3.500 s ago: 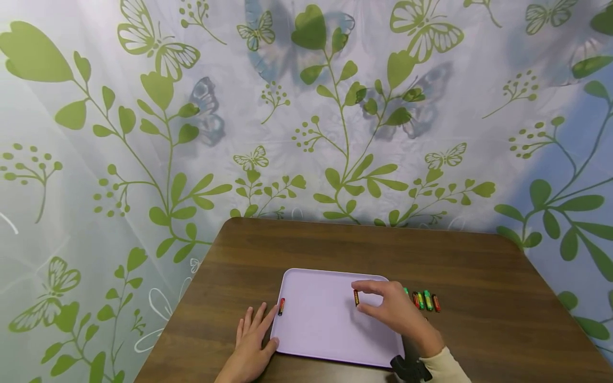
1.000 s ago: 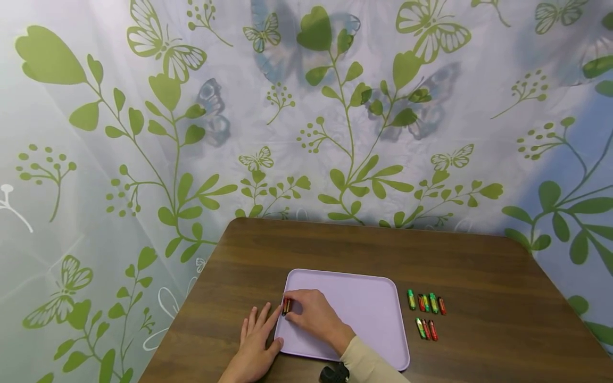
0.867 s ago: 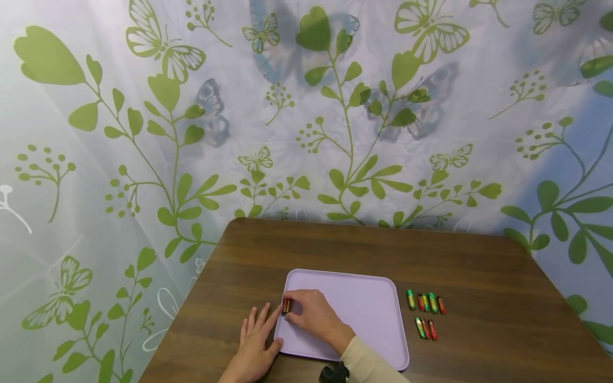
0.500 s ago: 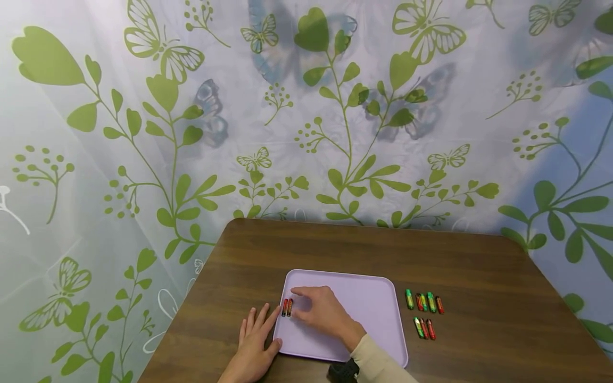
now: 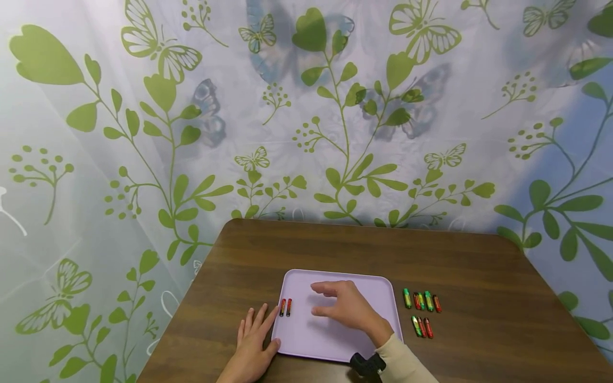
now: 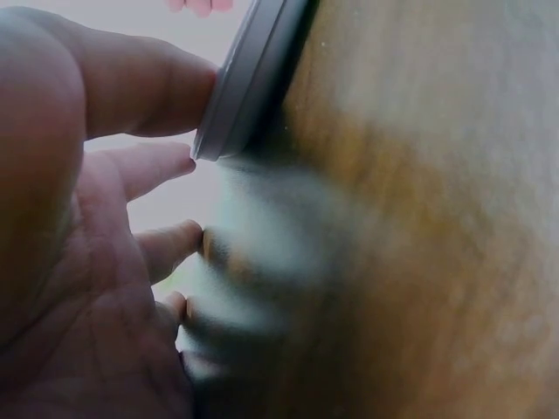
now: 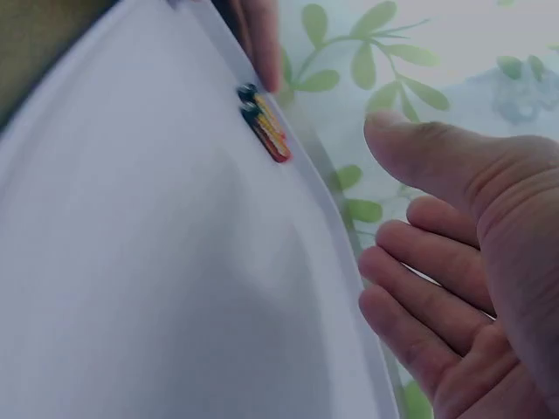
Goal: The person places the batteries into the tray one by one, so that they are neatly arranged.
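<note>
Two red-and-black batteries (image 5: 289, 307) lie side by side, a small gap between them, at the left end of a lilac tray (image 5: 330, 335). My right hand (image 5: 351, 308) hovers over the middle of the tray, thumb and fingers apart, holding nothing. In the right wrist view the batteries (image 7: 265, 127) lie near the tray's rim, away from that hand (image 7: 463, 262). My left hand (image 5: 254, 346) rests at the tray's left edge with fingers spread. Its thumb (image 6: 153, 83) touches the tray's rim (image 6: 249, 78) in the left wrist view.
Right of the tray, several green and red batteries (image 5: 421, 300) form a back row on the brown table (image 5: 479, 276). A front group (image 5: 422, 326) holds one green and two red ones. Behind the table hangs a leaf-and-butterfly curtain (image 5: 287, 106).
My right hand brought a red battery to the tray's left end, set it beside the first and let it go. It has since drawn back to the right. My left hand has stayed put.
</note>
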A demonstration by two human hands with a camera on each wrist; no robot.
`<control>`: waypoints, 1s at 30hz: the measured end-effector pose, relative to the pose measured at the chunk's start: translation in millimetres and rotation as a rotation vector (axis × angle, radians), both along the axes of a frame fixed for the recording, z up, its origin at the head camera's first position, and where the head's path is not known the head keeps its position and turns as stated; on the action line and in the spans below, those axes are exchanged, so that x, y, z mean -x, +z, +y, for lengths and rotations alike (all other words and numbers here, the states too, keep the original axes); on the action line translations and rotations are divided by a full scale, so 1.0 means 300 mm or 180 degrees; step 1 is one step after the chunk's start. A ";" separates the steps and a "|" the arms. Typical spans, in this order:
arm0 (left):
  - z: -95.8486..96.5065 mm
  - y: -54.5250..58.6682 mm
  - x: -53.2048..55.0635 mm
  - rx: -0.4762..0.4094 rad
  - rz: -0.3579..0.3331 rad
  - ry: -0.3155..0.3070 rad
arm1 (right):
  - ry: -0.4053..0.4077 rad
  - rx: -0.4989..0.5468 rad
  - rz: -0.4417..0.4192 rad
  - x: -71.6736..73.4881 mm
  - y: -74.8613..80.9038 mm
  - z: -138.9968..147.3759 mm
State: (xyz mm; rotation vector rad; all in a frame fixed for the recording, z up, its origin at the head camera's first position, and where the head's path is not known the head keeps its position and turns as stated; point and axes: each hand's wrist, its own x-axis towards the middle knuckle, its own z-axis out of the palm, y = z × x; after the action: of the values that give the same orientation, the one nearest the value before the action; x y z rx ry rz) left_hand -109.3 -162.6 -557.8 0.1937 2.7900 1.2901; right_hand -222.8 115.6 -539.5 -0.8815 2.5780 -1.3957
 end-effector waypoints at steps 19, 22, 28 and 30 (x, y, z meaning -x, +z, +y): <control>-0.023 -0.124 0.015 -0.0167 0.0602 0.0012 | -0.0066 0.0022 0.0013 -0.042 0.000 0.193; -0.025 -0.142 0.018 -0.0137 0.0622 0.0035 | -0.0074 0.0014 0.0023 -0.051 0.008 0.225; -0.027 -0.153 0.026 -0.0079 0.0618 0.0046 | -0.0105 0.0015 0.0033 -0.068 0.018 0.291; -0.029 -0.145 0.024 -0.0128 0.0658 -0.0022 | -0.0126 0.0001 0.0029 -0.077 0.018 0.315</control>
State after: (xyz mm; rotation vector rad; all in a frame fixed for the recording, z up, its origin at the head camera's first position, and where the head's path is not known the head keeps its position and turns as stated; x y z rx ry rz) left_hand -116.4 -171.2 -601.4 0.3584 2.9295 1.4005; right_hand -199.7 209.9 -534.3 -0.8434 2.6159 -1.4056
